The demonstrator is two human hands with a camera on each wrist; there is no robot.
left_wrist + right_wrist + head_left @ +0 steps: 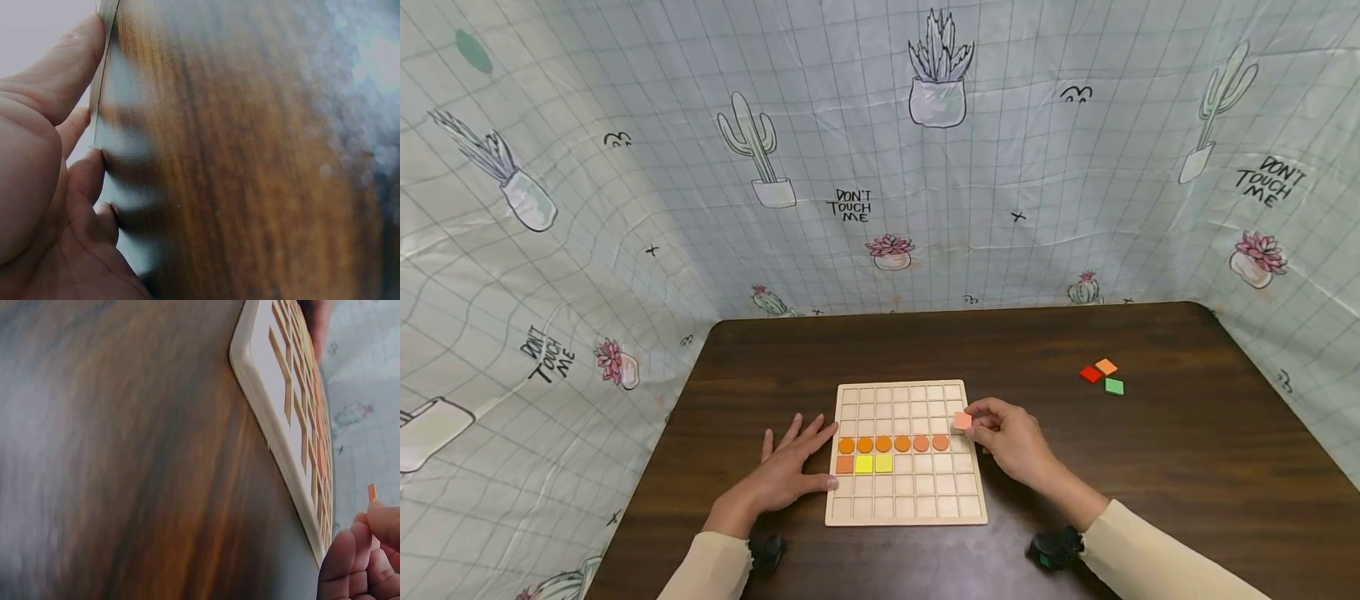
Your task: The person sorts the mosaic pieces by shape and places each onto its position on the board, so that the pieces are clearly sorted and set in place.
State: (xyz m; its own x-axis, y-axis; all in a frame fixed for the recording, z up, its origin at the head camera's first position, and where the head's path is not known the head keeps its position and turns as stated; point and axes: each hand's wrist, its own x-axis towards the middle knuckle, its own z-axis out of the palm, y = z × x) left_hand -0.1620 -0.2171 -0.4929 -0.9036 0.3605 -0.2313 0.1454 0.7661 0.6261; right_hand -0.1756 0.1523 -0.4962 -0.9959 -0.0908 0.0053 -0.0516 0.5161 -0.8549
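Head view: the right grip [1011,442] pinches a pale orange tile [962,421] at its fingertips, the grid board [917,483] just leftward; the left grip [781,477], fingers spread, touches the opposite rim. Left wrist: fingertips meet that edge. Right wrist: the tile looks thin, probably light, stiff, slippery; best pinched by its sides

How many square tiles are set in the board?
3: an orange tile leftmost in its row, then two yellow tiles rightward. The salmon tile in the right hand may hide another.
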